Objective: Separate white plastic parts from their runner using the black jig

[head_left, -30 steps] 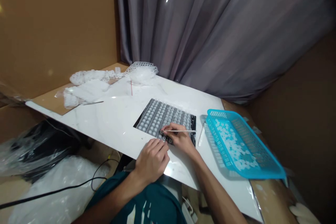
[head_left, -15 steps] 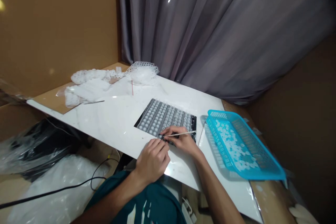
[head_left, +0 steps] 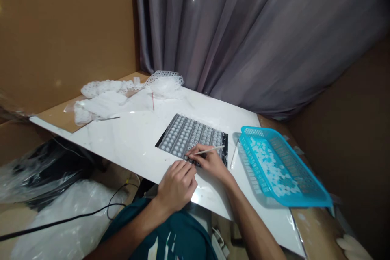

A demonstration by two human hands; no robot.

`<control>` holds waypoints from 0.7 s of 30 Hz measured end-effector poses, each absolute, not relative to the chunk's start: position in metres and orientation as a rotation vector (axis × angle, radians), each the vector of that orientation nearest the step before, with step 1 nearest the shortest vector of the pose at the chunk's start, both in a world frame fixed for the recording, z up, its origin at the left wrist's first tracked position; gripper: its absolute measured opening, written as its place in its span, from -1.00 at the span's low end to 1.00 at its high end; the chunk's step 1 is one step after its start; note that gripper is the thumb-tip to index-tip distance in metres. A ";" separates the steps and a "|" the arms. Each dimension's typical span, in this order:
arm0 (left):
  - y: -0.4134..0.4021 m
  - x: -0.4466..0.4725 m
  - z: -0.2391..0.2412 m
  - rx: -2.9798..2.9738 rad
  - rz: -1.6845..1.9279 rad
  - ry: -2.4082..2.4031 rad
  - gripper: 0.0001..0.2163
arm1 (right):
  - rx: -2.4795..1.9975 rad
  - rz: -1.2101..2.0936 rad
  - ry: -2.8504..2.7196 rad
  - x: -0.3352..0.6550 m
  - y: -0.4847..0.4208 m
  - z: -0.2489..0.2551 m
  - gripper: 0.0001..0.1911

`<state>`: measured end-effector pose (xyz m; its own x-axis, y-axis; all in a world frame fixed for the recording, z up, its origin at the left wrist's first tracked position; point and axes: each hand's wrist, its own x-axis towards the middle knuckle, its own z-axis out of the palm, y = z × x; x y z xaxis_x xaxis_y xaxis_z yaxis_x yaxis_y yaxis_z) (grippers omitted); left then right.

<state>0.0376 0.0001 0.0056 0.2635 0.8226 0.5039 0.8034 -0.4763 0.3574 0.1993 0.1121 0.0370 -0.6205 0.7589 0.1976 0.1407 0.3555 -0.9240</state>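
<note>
Black at the rim: saw, in the head view, the board (head_left: 225,139) lying flat on the white table (head_left: 128,140), partly under the right hand (head_left: 210,162). Found most of its visible grid covered with pale discs (head_left: 175,132); judged that portion largely done. Noted dark spots near the right fingertips, seemingly left bare; could not count those hidden beneath the hand. Saw right thumb and fingers pinched together on a thin pale stick (head_left: 210,150). Saw the left hand (head_left: 178,180) curled nearly closed at the board's near edge; could not tell whether holding anything. Noted loose white pieces (head_left: 268,162) in the blue basket (head_left: 313,201), apparently unused, and 1 more stick (head_left: 234,156) between board and basket.
</note>
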 end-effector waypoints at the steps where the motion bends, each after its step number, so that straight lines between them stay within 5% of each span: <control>1: 0.000 0.038 0.006 2.472 1.016 1.594 -0.88 | -0.777 1.312 -1.976 0.201 0.112 0.038 -0.85; 21: 0.000 0.037 0.008 2.467 1.000 1.594 -0.89 | -0.714 1.283 -2.092 0.206 0.116 0.040 -0.83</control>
<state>0.0371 0.0003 0.0076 0.2647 0.8290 0.4926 0.8040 -0.4718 0.3620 0.2060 0.1160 0.0404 -0.6902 0.6968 0.1952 0.1418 0.3948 -0.9078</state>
